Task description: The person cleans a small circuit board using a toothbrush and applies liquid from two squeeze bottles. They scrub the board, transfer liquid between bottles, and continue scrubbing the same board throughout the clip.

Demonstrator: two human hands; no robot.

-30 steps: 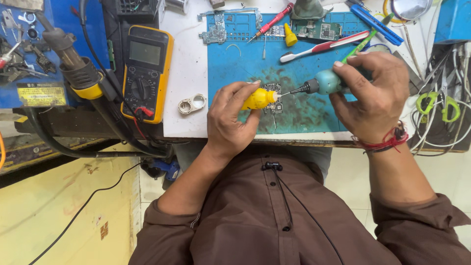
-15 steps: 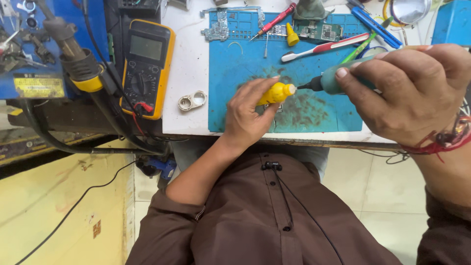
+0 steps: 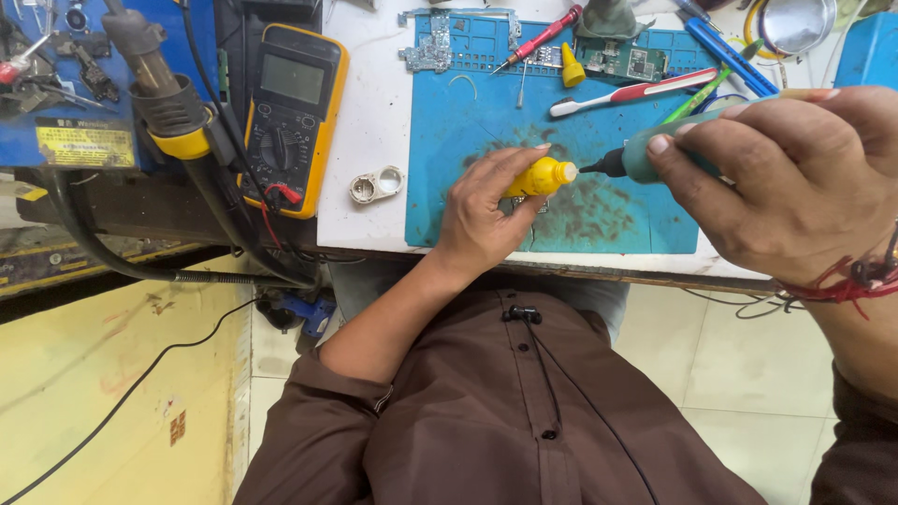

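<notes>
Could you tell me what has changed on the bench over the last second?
The right hand has lifted up and toward the camera with its green tool, and the tool's dark tip now points at the nozzle of the yellow bottle. The left hand has raised the bottle slightly off the blue mat. Both grips are unchanged; the multimeter and toothbrush have not moved.

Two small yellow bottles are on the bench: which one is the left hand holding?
The left hand holds the yellow bottle low on the blue mat, lying sideways. The other small yellow bottle stands untouched near the mat's top edge.
</notes>
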